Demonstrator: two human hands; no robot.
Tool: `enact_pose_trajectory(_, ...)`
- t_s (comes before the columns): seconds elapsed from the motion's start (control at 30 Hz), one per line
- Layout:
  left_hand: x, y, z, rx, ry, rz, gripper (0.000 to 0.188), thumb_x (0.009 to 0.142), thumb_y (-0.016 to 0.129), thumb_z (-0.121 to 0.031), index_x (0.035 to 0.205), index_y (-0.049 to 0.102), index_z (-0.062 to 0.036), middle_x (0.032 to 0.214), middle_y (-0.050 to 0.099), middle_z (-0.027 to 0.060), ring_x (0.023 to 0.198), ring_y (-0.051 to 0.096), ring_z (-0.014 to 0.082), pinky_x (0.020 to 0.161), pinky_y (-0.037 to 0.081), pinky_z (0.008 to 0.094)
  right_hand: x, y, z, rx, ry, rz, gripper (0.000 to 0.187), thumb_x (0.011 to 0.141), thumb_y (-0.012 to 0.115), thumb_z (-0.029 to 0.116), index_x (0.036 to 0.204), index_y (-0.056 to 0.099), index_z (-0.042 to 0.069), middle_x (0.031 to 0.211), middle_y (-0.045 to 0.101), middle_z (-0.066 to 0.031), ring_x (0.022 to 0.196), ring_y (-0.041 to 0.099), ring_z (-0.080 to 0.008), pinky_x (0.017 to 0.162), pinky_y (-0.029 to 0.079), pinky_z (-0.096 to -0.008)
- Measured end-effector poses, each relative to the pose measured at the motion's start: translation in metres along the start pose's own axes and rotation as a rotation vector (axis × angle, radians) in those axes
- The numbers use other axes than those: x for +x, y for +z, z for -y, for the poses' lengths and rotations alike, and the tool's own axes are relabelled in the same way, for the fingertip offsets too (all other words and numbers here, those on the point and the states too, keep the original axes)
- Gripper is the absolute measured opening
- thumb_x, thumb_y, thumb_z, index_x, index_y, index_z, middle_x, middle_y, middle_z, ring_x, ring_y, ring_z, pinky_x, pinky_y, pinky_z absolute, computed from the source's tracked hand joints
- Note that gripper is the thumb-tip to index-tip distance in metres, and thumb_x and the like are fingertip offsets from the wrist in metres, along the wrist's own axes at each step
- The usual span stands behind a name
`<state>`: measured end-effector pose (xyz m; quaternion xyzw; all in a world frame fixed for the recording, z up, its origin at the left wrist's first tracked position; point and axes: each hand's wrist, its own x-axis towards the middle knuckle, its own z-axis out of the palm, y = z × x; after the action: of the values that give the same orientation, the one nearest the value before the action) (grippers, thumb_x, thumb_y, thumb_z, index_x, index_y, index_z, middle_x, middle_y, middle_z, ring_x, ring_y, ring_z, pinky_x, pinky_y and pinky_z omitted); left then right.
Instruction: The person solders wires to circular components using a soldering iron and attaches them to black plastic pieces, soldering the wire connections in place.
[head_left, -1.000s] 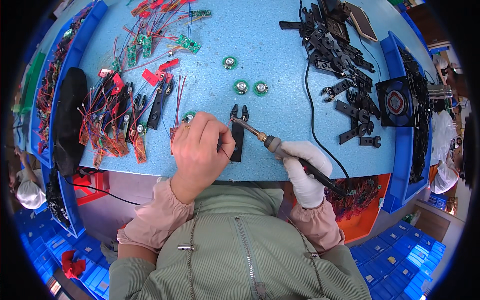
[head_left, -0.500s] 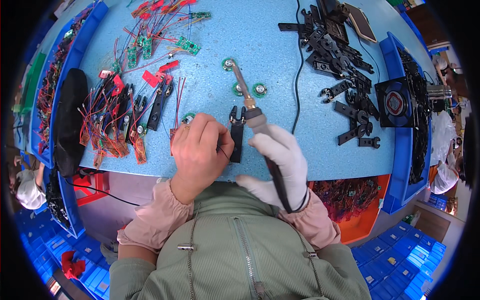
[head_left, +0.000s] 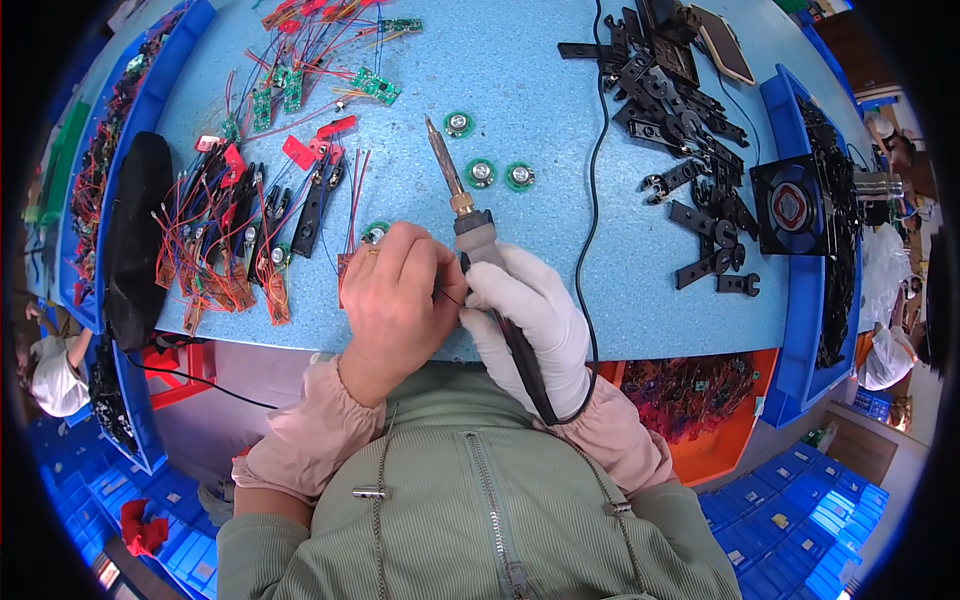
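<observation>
White glove fabric covered the right hand (head_left: 540,315), and through the head camera I saw its fingers wrapped around the grey-and-black grip of a soldering iron (head_left: 477,238). That iron slanted up and leftward over the blue tabletop (head_left: 550,110), its metal tip near the farthest of three loose green-rimmed speakers (head_left: 480,174); from my distant post I could not tell how high it hovered. Bare, the left hand (head_left: 395,285) sat just beside the glove, fingers curled inward, thumb and forefinger pinched together close to a thin dark wire (head_left: 450,297). I could not make out exactly what they gripped. Something black (head_left: 465,262) showed between the two hands, mostly hidden from me.

Another round speaker (head_left: 375,232) lay just beyond the left knuckles. Farther left, I had a heap of wired assemblies (head_left: 225,250), with green circuit boards (head_left: 375,86) beyond it. Over to the right, past a black cable (head_left: 594,190), lay a pile of black wrench-shaped pieces (head_left: 690,140).
</observation>
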<state>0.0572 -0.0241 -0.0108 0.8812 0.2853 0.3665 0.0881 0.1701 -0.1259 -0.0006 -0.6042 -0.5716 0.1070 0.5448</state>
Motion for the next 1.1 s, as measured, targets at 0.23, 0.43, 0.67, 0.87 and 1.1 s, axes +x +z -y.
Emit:
enact_pose_trajectory(0.23, -0.001, 0.001, 0.0, -0.002, 0.006, -0.002, 0.024, 0.066, 0.072, 0.001, 0.084, 0.06, -0.009, 0.088, 0.059, 0.0036, 0.062, 0.051, 0.0218, 0.063, 0.043, 0.0325, 0.008, -0.002, -0.003, 0.045, 0.061, -0.059, 0.056, 0.072, 0.073, -0.011, 0.125, 0.065, 0.004, 0.128, 0.063, -0.0162, 0.088, 0.064, -0.0219, 0.075, 0.054, -0.0309)
enact_pose_trajectory(0.43, 0.0, -0.001, -0.001, 0.013, 0.003, 0.015, 0.024, 0.066, 0.072, 0.001, 0.085, 0.06, -0.0089, 0.089, 0.059, 0.0038, 0.063, 0.051, 0.0226, 0.065, 0.044, 0.0332, 0.008, 0.001, -0.01, 0.077, 0.069, -0.074, 0.059, 0.071, 0.07, -0.014, 0.127, 0.065, 0.005, 0.133, 0.061, -0.0167, 0.086, 0.064, -0.019, 0.07, 0.054, -0.0274)
enact_pose_trajectory(0.67, 0.004, -0.006, -0.002, -0.029, -0.016, 0.059, 0.026, 0.067, 0.074, 0.001, 0.09, 0.063, -0.0084, 0.092, 0.06, 0.0035, 0.067, 0.053, 0.0221, 0.067, 0.044, 0.0334, 0.017, -0.001, -0.012, 0.016, 0.046, -0.08, 0.063, 0.07, 0.07, -0.015, 0.129, 0.065, 0.005, 0.133, 0.061, -0.0169, 0.085, 0.065, -0.0198, 0.071, 0.054, -0.0281)
enact_pose_trajectory(0.87, 0.009, -0.009, 0.0, -0.246, -0.061, 0.082, 0.021, 0.07, 0.075, -0.001, 0.089, 0.067, -0.008, 0.096, 0.062, 0.0033, 0.072, 0.055, 0.0212, 0.068, 0.044, 0.0331, 0.024, -0.004, -0.016, 0.025, 0.092, -0.094, 0.068, 0.068, 0.067, -0.018, 0.131, 0.063, 0.006, 0.133, 0.061, -0.0162, 0.091, 0.066, -0.0209, 0.075, 0.055, -0.0295)
enact_pose_trajectory(1.1, 0.011, -0.006, -0.009, -0.19, -0.144, 0.105, 0.011, 0.073, 0.075, -0.003, 0.081, 0.068, -0.0076, 0.096, 0.061, 0.0035, 0.073, 0.054, 0.0218, 0.069, 0.044, 0.0335, 0.029, -0.013, -0.014, -0.157, 0.089, 0.041, 0.072, 0.066, 0.063, -0.021, 0.132, 0.062, 0.007, 0.134, 0.062, -0.0148, 0.098, 0.067, -0.0231, 0.085, 0.054, -0.0314)
